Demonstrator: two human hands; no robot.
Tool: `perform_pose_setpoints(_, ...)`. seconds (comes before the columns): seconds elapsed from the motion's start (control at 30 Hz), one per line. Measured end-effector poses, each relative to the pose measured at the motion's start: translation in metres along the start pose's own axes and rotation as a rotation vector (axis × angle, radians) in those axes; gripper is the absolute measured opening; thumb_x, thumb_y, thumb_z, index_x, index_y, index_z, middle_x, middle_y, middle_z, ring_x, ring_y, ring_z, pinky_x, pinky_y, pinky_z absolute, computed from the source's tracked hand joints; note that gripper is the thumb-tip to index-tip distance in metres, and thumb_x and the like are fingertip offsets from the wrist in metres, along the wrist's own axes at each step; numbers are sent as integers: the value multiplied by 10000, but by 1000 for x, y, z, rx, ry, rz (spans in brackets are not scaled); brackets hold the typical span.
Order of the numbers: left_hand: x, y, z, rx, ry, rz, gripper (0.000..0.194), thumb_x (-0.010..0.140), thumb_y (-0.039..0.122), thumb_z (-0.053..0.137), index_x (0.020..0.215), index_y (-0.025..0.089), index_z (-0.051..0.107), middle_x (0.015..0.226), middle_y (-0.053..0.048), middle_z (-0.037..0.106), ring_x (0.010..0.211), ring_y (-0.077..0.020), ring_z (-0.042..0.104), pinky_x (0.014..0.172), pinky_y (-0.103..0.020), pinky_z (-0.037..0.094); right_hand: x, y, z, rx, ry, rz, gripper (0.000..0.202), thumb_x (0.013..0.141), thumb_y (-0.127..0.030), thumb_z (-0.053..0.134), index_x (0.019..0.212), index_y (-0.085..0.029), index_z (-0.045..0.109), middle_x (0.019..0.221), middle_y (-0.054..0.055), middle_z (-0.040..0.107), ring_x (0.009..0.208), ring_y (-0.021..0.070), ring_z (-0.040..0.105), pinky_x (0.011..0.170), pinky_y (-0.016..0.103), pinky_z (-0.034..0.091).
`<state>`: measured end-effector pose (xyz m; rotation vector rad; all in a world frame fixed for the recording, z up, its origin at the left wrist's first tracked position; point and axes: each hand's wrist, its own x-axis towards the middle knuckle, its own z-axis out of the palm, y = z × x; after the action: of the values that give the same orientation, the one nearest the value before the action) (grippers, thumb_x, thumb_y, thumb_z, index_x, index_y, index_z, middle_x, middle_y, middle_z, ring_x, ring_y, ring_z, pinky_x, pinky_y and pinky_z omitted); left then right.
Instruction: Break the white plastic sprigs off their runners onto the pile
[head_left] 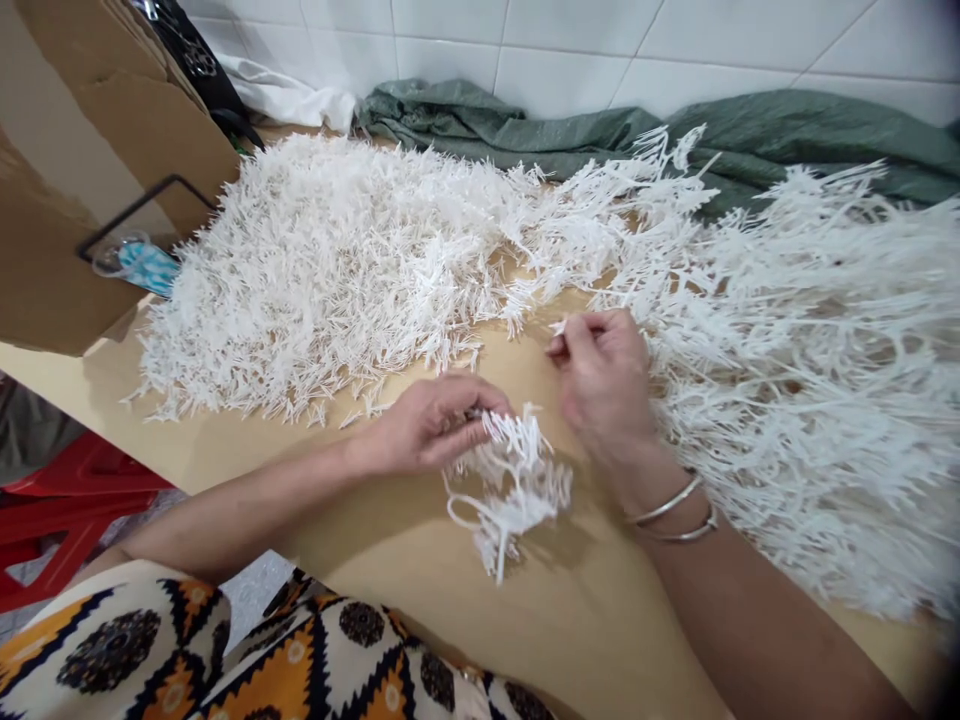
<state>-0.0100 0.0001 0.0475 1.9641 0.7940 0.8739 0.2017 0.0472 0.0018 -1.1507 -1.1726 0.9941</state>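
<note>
My left hand (442, 420) is closed on a branched sprig of white plastic pieces (517, 480), pinched between thumb and fingers and hanging over the tan tabletop (420, 540). To its right, my right hand (604, 375) has its fingers curled together, with a small white piece (557, 327) showing at the fingertips. A wide heap of short loose white pieces (322, 270) spreads beyond my left hand. Longer, stringy white branches (817, 370) lie piled to the right, beside my right wrist.
A cardboard box (67, 180) stands at the left, with a clear cup holding something blue and white (146, 265) beside it. Green cloth (510, 120) lies along the white tiled wall (577, 50). A red stool (82, 490) is below the table's left edge.
</note>
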Motion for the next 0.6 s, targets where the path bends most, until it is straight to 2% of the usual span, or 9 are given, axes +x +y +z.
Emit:
perform_pose_setpoints(0.03,-1,1,2,-15,17,2,132,1014,303,601,1086,208,657,975,-51,758,832,-129,697,719,-264,561,3,1,-2,14,52,11,179,997,-379,647,923,-283,514,748,-33,580,677,153,575,712,357,529)
perform_pose_setpoints(0.1,-1,-1,6,-97,134,-86,127,1024,325,608,1068,208,631,916,-29,736,754,-104,658,665,-236,535,5,-1,-2,-7,86,32,168,961,-350,697,927,-275,551,760,-20,629,699,163,616,754,376,558)
perform_pose_setpoints(0.17,1,-6,10,-232,250,-238,186,1029,384,624,1068,204,595,868,-10,715,672,-81,609,606,-212,502,1,-5,1,-30,12,34,152,935,-309,728,965,-262,587,847,0,691,771,170,674,806,382,584)
perform_pose_setpoints(0.23,3,-10,11,-369,296,-343,250,1019,429,644,1065,195,568,872,-9,719,631,-63,589,585,-197,494,-6,-12,5,-19,-85,16,146,932,-276,731,1023,-254,618,987,23,738,899,175,722,883,378,600)
perform_pose_setpoints(0.33,6,-13,11,-479,307,-387,294,993,442,686,1054,184,560,892,-15,737,634,-51,604,613,-184,525,-12,-19,8,-12,-179,-16,125,1015,-337,656,1108,-254,670,1174,49,751,1112,188,727,1043,399,573)
perform_pose_setpoints(0.4,6,-13,10,-500,322,-398,321,974,461,710,1046,184,565,881,-16,745,653,-57,622,635,-185,546,-13,-22,7,-8,-191,-34,237,1075,-438,555,1131,-260,701,1213,58,746,1162,199,716,1090,426,550)
perform_pose_setpoints(0.47,7,-13,9,-504,323,-410,346,958,487,724,1037,185,573,873,-18,747,659,-64,630,640,-191,558,-13,-22,5,-3,-233,-44,324,1080,-510,521,1156,-267,721,1226,63,745,1161,207,705,1077,437,549)
perform_pose_setpoints(0.53,7,-13,10,-507,318,-416,359,950,502,729,1034,186,581,866,-17,739,658,-67,627,638,-195,559,-13,-20,4,-35,-289,-29,291,1019,-518,640,1150,-275,731,1153,47,759,1056,205,708,990,423,571)
perform_pose_setpoints(0.6,8,-13,10,-503,322,-414,356,945,499,735,1031,188,585,852,-6,710,645,-63,607,622,-194,545,-13,-18,4,-96,-308,-14,211,943,-442,763,1065,-272,740,1018,19,761,920,192,693,895,404,568)
